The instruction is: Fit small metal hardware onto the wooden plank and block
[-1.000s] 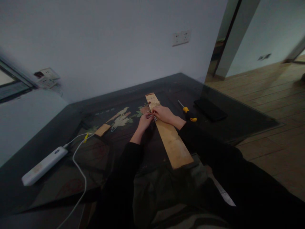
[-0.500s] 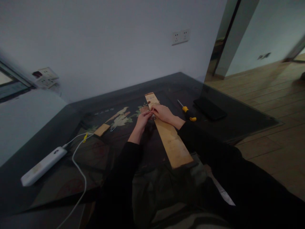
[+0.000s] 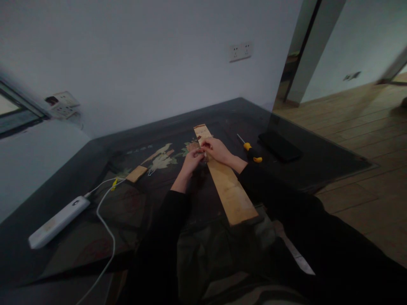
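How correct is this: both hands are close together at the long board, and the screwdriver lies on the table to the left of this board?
The side is wrong: the head view shows the screwdriver on the table, right of the long board. The left hand and right hand are close together at it.

Tan plank [image 3: 230, 190], black surface [image 3: 184, 123] with cream-and-green floral pattern [image 3: 162, 160], yellow-and-black screwdriver [image 3: 250, 150], white power bank [image 3: 60, 221], white cable [image 3: 114, 245], yellow tag [image 3: 114, 184], black sleeves [image 3: 168, 214], brown floor [image 3: 349, 120], bluish-grey wall [image 3: 152, 63]
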The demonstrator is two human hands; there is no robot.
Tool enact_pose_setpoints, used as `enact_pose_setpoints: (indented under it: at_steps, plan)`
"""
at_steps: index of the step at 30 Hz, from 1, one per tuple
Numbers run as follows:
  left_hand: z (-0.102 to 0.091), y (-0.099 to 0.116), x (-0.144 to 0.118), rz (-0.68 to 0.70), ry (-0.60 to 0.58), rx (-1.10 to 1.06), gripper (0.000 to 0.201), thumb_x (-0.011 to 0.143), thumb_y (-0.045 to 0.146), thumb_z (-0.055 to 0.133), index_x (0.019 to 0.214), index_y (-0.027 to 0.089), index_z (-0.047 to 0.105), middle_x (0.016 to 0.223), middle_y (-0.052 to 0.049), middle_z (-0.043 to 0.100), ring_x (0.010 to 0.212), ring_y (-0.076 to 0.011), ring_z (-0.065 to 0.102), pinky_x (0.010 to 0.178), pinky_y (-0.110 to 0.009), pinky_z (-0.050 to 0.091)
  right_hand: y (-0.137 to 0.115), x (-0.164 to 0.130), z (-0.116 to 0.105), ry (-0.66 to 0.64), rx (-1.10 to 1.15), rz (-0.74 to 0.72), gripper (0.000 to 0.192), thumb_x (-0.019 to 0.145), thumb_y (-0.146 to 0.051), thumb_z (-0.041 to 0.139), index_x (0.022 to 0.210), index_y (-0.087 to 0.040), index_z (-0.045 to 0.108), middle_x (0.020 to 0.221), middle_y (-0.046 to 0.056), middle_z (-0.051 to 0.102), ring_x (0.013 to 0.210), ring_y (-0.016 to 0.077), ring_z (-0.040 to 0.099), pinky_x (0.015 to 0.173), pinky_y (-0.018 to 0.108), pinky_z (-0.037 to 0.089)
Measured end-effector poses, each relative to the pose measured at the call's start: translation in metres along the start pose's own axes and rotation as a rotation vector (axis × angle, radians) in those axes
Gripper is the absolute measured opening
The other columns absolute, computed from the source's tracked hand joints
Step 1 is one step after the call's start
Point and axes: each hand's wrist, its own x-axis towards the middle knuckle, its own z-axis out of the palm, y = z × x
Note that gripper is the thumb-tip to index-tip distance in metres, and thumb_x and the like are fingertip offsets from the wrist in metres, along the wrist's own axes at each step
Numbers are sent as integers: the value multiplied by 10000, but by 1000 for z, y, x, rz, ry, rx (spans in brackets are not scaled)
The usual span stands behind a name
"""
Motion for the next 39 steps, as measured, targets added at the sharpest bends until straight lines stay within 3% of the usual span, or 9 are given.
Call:
enact_pose_setpoints:
  at_steps: [3, 8, 13, 21, 25, 28, 31, 39]
  plan:
    - [1, 0, -1, -28, 23, 20, 160, 670, 147, 726, 825, 142, 686, 585, 20, 611, 556, -115, 551, 632, -242, 451, 1, 5, 0, 90, 236, 71, 56, 847, -218, 596, 847, -171, 626, 906, 57, 698, 851, 166, 610, 797, 295, 453]
    - [-1, 3, -3, 4, 58, -52, 134, 722, 147, 690, 855, 134, 703, 708, -23, 687, 651, -121, 615, 698, -244, 491, 1, 6, -3, 88, 777, 458, 84, 870, -246, 599, 826, -175, 592, 804, 24, 689, 722, 108, 643, 699, 230, 502]
    - [-5, 6, -5, -8, 90, -92, 144, 744, 198, 702, 876, 143, 706, 775, -32, 704, 681, -121, 622, 725, -252, 504, -4, 2, -5, 68, 890, 625, 68, 843, -156, 631, 777, -150, 643, 668, 1, 645, 592, 80, 584, 561, 184, 443]
    - [5, 4, -7, -21, 15, -157, 193, 750, 174, 738, 930, 136, 680, 757, -21, 704, 682, -120, 644, 760, -272, 532, -2, 2, -5, 43, 870, 624, 164, 832, -40, 557, 873, -140, 680, 653, -16, 625, 549, 65, 547, 554, 194, 424]
    - [9, -5, -5, -35, 64, -39, 192, 726, 148, 757, 899, 130, 675, 677, -8, 684, 649, -131, 646, 727, -266, 523, 3, 4, -7, 49, 741, 599, 140, 821, -45, 581, 866, -143, 670, 580, -48, 550, 482, 58, 458, 486, 197, 340]
    - [10, -9, -4, -20, 83, 21, 186, 719, 140, 757, 890, 135, 684, 657, -3, 678, 634, -134, 644, 706, -255, 510, 3, 2, -11, -62, 669, 568, 99, 843, -95, 583, 850, -149, 666, 496, -76, 440, 431, 60, 358, 449, 213, 246]
    - [11, -9, -4, -6, 62, 24, 192, 702, 137, 763, 879, 141, 690, 646, 1, 672, 621, -134, 639, 697, -254, 507, 2, 1, -18, -191, 591, 503, 53, 830, -148, 617, 824, -149, 669, 515, -72, 448, 437, 58, 330, 461, 226, 224]
    - [14, -1, -9, -5, 49, 67, 189, 680, 156, 777, 853, 141, 702, 605, 8, 660, 592, -138, 622, 635, -240, 497, 11, 4, -37, -484, 278, 157, 179, 720, -329, 754, 786, -165, 726, 745, 3, 663, 710, 125, 547, 686, 257, 394]
